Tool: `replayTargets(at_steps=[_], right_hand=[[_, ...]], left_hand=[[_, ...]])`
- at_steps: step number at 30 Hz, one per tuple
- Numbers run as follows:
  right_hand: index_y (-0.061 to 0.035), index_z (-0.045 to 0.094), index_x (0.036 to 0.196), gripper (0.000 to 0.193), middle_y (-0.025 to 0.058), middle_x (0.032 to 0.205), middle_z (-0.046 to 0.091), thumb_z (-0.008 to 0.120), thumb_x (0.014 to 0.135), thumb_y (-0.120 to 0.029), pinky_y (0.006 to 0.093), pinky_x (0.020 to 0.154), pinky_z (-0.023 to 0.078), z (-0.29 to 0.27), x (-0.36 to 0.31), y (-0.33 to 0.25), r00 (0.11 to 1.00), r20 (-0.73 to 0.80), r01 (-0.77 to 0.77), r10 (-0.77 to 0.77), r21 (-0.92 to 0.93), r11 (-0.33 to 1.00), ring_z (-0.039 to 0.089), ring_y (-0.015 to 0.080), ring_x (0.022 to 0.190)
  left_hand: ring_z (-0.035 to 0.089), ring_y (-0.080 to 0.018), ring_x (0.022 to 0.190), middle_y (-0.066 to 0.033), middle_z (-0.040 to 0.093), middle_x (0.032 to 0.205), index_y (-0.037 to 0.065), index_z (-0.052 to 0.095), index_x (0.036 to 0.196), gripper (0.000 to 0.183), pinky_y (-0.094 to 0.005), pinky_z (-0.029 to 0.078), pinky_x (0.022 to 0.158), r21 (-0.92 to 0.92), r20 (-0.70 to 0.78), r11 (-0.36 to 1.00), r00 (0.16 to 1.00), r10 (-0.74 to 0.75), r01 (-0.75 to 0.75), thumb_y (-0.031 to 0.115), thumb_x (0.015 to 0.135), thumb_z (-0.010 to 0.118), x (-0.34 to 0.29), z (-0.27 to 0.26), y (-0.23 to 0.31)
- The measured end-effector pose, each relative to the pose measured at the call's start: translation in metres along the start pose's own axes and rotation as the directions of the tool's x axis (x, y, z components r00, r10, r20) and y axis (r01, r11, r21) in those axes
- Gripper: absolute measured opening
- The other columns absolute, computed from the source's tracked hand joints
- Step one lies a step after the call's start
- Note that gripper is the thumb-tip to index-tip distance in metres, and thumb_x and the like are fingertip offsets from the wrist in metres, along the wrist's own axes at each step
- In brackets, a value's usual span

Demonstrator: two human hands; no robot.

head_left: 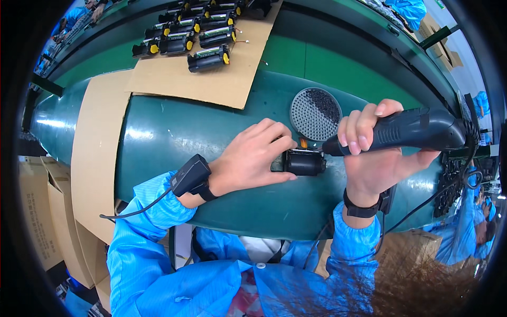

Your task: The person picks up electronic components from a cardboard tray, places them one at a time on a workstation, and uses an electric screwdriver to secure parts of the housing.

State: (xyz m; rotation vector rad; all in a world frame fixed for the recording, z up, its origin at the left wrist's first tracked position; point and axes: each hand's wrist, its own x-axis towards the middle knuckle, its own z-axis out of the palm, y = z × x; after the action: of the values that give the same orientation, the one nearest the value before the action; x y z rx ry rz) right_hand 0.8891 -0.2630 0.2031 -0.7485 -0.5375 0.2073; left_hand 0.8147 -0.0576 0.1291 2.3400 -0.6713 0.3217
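Note:
A small black plastic housing (pixel 305 163) lies on the green table mat, with an orange-yellow bit at its far edge. My left hand (pixel 254 153) grips its left end between bent fingers and thumb. In my right hand (pixel 371 150) is a black electric screwdriver (pixel 420 129), held almost level. Its narrow tip points left and meets the housing's upper right corner; the exact contact is too small to make out. Just beyond the housing stands a round grey dish (pixel 302 117) with a dimpled surface and many tiny dark screws heaped at its right side.
Several black assemblies with yellow ends (pixel 209 58) sit in rows on a cardboard sheet (pixel 195 87) at the far left. Cardboard boxes (pixel 39 211) stand left of the table. The screwdriver's cable (pixel 471 127) hangs at the right. Other people in blue are farther off.

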Motion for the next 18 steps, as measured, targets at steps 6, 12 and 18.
replayTargets(at_steps=[6, 12, 18], right_hand=[[0.0002, 0.051, 0.113, 0.115, 0.0065, 0.064, 0.051, 0.036, 0.066, -0.104, 0.0328, 0.049, 0.043, 0.011, -0.013, 0.032, 0.984, 0.112, 0.144, -0.137, -0.056, 0.988, 0.048, 0.0169, 0.051], [-0.0052, 0.048, 0.103, 0.104, 0.0044, 0.063, 0.047, 0.039, 0.067, -0.103, 0.0312, 0.045, 0.040, 0.008, -0.016, 0.044, 0.957, 0.244, 0.199, -0.154, -0.171, 0.965, 0.046, 0.0159, 0.050], [-0.0062, 0.048, 0.102, 0.104, 0.0045, 0.063, 0.047, 0.036, 0.067, -0.103, 0.0310, 0.045, 0.040, 0.006, -0.017, 0.050, 0.975, 0.183, 0.155, -0.124, -0.165, 0.974, 0.046, 0.0155, 0.050]], left_hand=[[0.056, -0.0320, 0.104, -0.0100, 0.057, 0.112, 0.005, 0.062, 0.111, 0.053, -0.0424, 0.049, 0.092, -0.013, 0.028, 1.000, 0.999, -0.015, 0.015, 0.035, 0.075, 0.086, -0.002, 0.001, -0.001], [0.054, -0.0316, 0.102, -0.0099, 0.054, 0.107, 0.006, 0.059, 0.107, 0.053, -0.0418, 0.048, 0.088, -0.008, 0.013, 1.000, 1.000, -0.001, 0.001, 0.036, 0.073, 0.087, -0.002, 0.001, -0.002], [0.053, -0.0313, 0.103, -0.0107, 0.054, 0.108, 0.005, 0.058, 0.106, 0.055, -0.0421, 0.048, 0.089, 0.008, 0.012, 1.000, 1.000, 0.002, -0.002, 0.038, 0.073, 0.087, -0.004, 0.003, -0.004]])
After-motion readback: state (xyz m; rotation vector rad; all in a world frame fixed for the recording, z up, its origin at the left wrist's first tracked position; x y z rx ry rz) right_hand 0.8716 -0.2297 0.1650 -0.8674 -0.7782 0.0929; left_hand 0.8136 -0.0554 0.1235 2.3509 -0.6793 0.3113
